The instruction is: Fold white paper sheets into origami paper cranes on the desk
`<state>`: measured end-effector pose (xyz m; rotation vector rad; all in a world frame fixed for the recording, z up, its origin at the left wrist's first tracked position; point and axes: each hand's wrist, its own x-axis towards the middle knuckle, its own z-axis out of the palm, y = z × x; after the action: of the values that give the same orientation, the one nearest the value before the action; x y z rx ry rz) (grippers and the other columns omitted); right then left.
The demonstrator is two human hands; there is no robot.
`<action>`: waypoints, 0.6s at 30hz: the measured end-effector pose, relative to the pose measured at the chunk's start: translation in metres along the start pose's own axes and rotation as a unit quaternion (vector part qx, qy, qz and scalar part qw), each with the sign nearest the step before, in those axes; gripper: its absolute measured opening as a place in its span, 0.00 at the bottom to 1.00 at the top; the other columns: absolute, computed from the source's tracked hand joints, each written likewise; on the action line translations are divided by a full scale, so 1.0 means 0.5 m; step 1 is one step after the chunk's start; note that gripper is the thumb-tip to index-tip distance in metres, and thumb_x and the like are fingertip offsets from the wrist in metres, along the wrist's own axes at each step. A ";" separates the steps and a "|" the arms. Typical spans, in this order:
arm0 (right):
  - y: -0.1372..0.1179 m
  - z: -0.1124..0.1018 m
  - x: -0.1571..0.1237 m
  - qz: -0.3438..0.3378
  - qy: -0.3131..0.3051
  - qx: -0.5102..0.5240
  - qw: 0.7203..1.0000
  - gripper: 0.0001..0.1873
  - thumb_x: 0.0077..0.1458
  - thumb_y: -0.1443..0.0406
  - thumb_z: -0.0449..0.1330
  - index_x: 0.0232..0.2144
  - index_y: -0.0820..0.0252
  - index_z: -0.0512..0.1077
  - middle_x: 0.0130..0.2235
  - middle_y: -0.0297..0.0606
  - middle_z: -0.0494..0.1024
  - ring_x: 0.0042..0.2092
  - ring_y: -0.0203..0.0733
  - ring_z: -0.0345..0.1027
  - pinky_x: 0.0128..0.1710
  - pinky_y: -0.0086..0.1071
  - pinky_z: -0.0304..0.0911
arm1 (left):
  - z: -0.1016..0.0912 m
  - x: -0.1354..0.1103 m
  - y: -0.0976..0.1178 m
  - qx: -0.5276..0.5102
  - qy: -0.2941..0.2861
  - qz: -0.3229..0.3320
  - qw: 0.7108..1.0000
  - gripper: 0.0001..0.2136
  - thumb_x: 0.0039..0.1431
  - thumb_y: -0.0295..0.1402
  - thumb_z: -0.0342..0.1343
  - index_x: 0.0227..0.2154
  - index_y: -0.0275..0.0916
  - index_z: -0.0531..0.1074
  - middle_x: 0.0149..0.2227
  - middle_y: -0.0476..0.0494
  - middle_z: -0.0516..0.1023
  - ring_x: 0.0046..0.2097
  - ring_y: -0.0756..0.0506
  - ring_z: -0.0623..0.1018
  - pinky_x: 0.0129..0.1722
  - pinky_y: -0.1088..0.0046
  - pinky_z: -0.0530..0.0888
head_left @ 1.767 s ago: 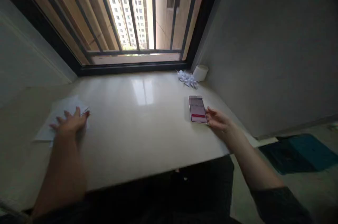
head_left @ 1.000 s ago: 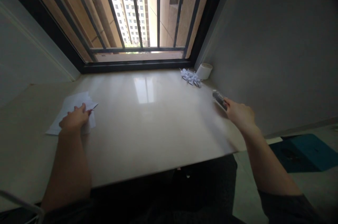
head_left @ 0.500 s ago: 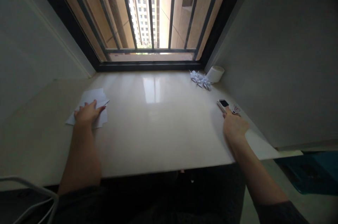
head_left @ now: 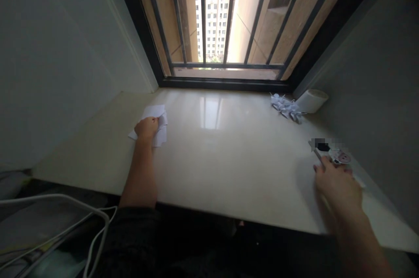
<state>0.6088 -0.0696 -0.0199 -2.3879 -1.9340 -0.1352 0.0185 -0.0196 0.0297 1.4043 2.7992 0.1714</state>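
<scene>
A phone [head_left: 323,147] is being held between bent fingers of the right hand [head_left: 340,185], while papers [head_left: 160,135] are being covered beneath curled fingers of the left hand [head_left: 145,128], any hold unclear.

Barred window [head_left: 230,16], pale glossy sill [head_left: 235,160], dim grey wall [head_left: 376,90]

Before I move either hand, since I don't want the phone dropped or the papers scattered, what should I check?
1. Right hand holding the phone: ok.
2. Phone screen in view: not ok, the back shows.
3. Papers squared up: not ok, their edges are uneven.
4. Left hand free of small tools: cannot tell, its fingers are mostly hidden.
5. Folded paper pieces apart from both hands: ok, they lie beside the white roll.
</scene>
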 end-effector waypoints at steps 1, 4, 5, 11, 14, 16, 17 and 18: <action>-0.007 -0.010 -0.007 -0.005 -0.011 -0.025 1.000 0.29 0.58 0.57 0.40 0.52 0.71 0.65 0.42 0.71 0.70 0.43 0.69 0.67 0.35 0.53 0.62 | -0.004 -0.002 0.003 0.000 0.022 -0.012 1.000 0.23 0.60 0.44 0.39 0.44 0.37 0.74 0.44 0.30 0.76 0.44 0.34 0.74 0.38 0.63 0.65; -0.062 -0.059 -0.029 -0.038 -0.056 -0.009 0.998 0.29 0.57 0.52 0.43 0.50 0.66 0.67 0.43 0.61 0.74 0.40 0.64 0.71 0.35 0.52 0.64 | -0.019 -0.018 0.026 -0.008 0.086 -0.002 0.996 0.24 0.62 0.43 0.37 0.43 0.34 0.74 0.41 0.28 0.76 0.42 0.34 0.75 0.36 0.63 0.65; -0.093 -0.079 -0.035 -0.061 -0.045 0.015 0.997 0.30 0.57 0.51 0.44 0.52 0.65 0.66 0.45 0.60 0.74 0.42 0.63 0.71 0.38 0.52 0.64 | -0.024 -0.028 0.041 -0.018 0.112 0.014 0.993 0.25 0.63 0.43 0.35 0.44 0.34 0.73 0.40 0.28 0.76 0.41 0.35 0.75 0.36 0.63 0.65; -0.346 -0.137 -0.008 -0.293 -0.062 0.326 0.897 0.44 0.54 0.53 0.55 0.64 0.53 0.35 0.51 0.45 0.73 0.48 0.52 0.70 0.45 0.44 0.65 | -0.002 -0.129 0.200 -0.131 0.150 0.341 0.919 0.21 0.65 0.41 0.36 0.49 0.39 0.70 0.45 0.36 0.76 0.48 0.42 0.74 0.49 0.64 0.64; -0.435 -0.096 0.037 -0.336 -0.078 0.431 0.834 0.52 0.48 0.56 0.62 0.64 0.53 0.33 0.54 0.47 0.70 0.48 0.49 0.70 0.46 0.42 0.65 | 0.039 -0.182 0.262 -0.162 0.116 0.468 0.861 0.18 0.65 0.36 0.39 0.49 0.37 0.70 0.49 0.36 0.74 0.51 0.42 0.73 0.53 0.62 0.63; -0.463 -0.059 0.062 -0.331 -0.062 0.461 0.821 0.47 0.48 0.57 0.63 0.63 0.52 0.42 0.52 0.46 0.72 0.50 0.49 0.69 0.46 0.42 0.65 | 0.062 -0.204 0.281 -0.181 0.090 0.506 0.838 0.16 0.64 0.34 0.42 0.48 0.37 0.70 0.48 0.33 0.74 0.51 0.41 0.74 0.52 0.60 0.65; -0.470 -0.043 0.070 -0.330 -0.041 0.467 0.820 0.42 0.49 0.58 0.62 0.62 0.52 0.48 0.52 0.45 0.72 0.50 0.49 0.68 0.48 0.43 0.63 | 0.070 -0.211 0.285 -0.196 0.080 0.515 0.831 0.15 0.63 0.32 0.43 0.47 0.37 0.70 0.48 0.33 0.74 0.50 0.41 0.74 0.51 0.59 0.66; -0.473 -0.029 0.075 -0.333 -0.010 0.471 0.817 0.37 0.49 0.59 0.62 0.60 0.52 0.55 0.52 0.44 0.72 0.51 0.48 0.67 0.51 0.44 0.61 | 0.076 -0.214 0.286 -0.203 0.070 0.524 0.824 0.15 0.63 0.31 0.43 0.47 0.37 0.70 0.48 0.33 0.74 0.50 0.41 0.74 0.51 0.59 0.67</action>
<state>0.3849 0.0148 -0.0026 -1.0489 -2.0322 0.6580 0.1989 -0.0169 0.0014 2.6105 1.5383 0.8131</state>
